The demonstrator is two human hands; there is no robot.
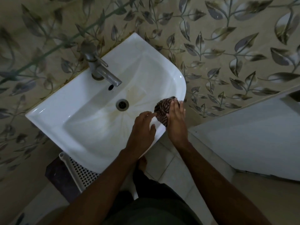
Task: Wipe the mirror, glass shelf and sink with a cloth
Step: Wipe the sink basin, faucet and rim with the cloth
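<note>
Two bare arms reach forward from the bottom of the view; below them a bare foot stands on the pale floor tiles; a white plastic basket with small square holes sits on the floor under the near edge of the sink.

The white shiny sink with a rounded corner is fixed to the wall; the left hand rests over the near right edge of the sink, its fingers loosely bent and holding nothing, with the fingertips just beside the cloth.

The right hand lies flat on the brown and black striped cloth, fingers straight, pressing it down on the rim at the sink's near right corner; the two hands are close together but not touching.

Farther in, the round metal drain sits in the middle of the bowl, with faint yellow stains around it; behind it the grey metal tap stands on the back edge, its spout pointing over the bowl.

Beyond the sink is the beige wall with grey leaf patterns; the thin green edge of the glass shelf crosses the wall at the far left.
</note>
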